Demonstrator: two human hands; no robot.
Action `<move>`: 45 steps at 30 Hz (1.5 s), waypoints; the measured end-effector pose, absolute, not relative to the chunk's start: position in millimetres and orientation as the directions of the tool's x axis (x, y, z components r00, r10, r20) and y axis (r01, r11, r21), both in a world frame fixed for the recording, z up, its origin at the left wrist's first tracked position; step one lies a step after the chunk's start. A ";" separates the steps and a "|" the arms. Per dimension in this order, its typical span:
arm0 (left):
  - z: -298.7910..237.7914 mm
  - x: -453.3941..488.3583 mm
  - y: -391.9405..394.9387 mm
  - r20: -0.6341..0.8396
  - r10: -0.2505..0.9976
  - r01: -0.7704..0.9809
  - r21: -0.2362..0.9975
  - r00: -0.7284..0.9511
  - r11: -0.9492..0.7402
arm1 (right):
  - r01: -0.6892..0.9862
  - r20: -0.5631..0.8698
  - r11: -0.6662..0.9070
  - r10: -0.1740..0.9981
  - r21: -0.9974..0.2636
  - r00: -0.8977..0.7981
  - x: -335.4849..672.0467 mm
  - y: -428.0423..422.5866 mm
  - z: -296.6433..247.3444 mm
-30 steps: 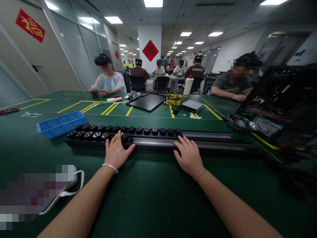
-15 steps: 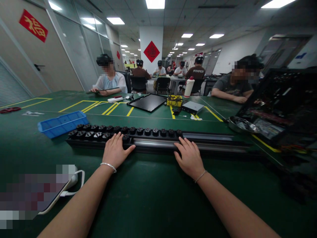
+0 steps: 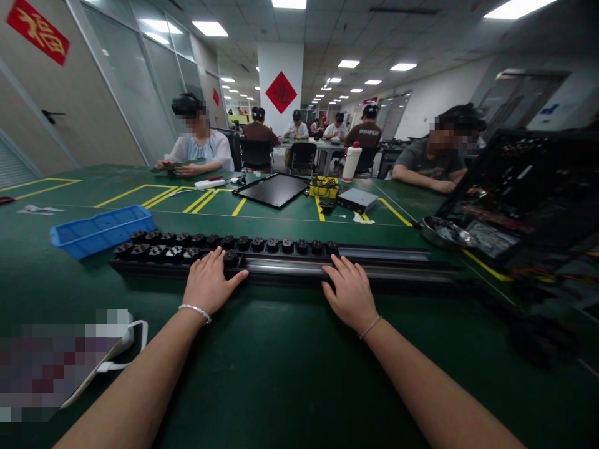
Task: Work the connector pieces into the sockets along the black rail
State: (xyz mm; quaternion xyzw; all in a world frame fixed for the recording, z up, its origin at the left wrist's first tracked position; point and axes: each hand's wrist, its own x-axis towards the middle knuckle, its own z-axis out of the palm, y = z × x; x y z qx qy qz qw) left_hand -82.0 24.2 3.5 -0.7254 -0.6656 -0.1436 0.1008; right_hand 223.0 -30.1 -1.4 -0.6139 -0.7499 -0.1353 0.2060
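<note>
Two long black rails lie side by side across the table, the front rail (image 3: pixel 285 267) showing a shiny metal channel. Black modules that look like power sockets (image 3: pixel 175 251) sit in a row on the left part of the front rail, and a second row (image 3: pixel 257 244) runs along the rear rail (image 3: pixel 384 254). My left hand (image 3: pixel 208 284) rests with fingers spread on the front rail, by the last module of its row. Over the bare channel further right lies my right hand (image 3: pixel 349 290), fingers spread as well. What lies beneath the fingertips is hidden.
A blue plastic bin (image 3: pixel 103 231) stands at the left, with a phone (image 3: pixel 60 362) nearer me. Behind the rails are a flat black panel (image 3: pixel 271 190), a grey box (image 3: pixel 358 199) and a white bottle (image 3: pixel 350 162). A metal bowl (image 3: pixel 444 232) sits right. People sit opposite.
The whole view has shifted slightly left. Both my hands keep their places on the rails. The person opposite on the left has changed the tilt of the flat object they hold.
</note>
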 end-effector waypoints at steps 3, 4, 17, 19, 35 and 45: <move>4.0 -82.6 24.5 0.326 0.943 0.995 0.033 0.074 -0.089 | 0.977 0.478 0.207 0.864 -0.055 -0.156 222.7 -30.5 -1.8; 4.1 -82.8 24.6 0.321 0.944 0.996 0.029 0.074 -0.088 | 0.977 0.478 0.205 0.865 -0.056 -0.154 222.6 -30.7 -2.0; 1.9 -84.2 26.6 0.309 0.948 0.996 0.004 0.082 -0.087 | 0.975 0.478 0.209 0.866 -0.077 -0.148 221.2 -33.2 -0.6; 2.2 -83.8 26.3 0.308 0.948 0.996 0.006 0.078 -0.084 | 0.974 0.474 0.213 0.867 -0.080 -0.150 221.4 -33.0 -0.8; 4.6 -83.5 25.0 0.290 0.953 0.996 0.015 0.085 -0.093 | 0.974 0.463 0.203 0.876 -0.100 -0.135 220.5 -32.8 0.8; 5.8 -84.0 25.2 0.285 0.954 0.994 0.033 0.095 -0.108 | 0.974 0.460 0.201 0.879 -0.107 -0.131 220.4 -32.2 0.2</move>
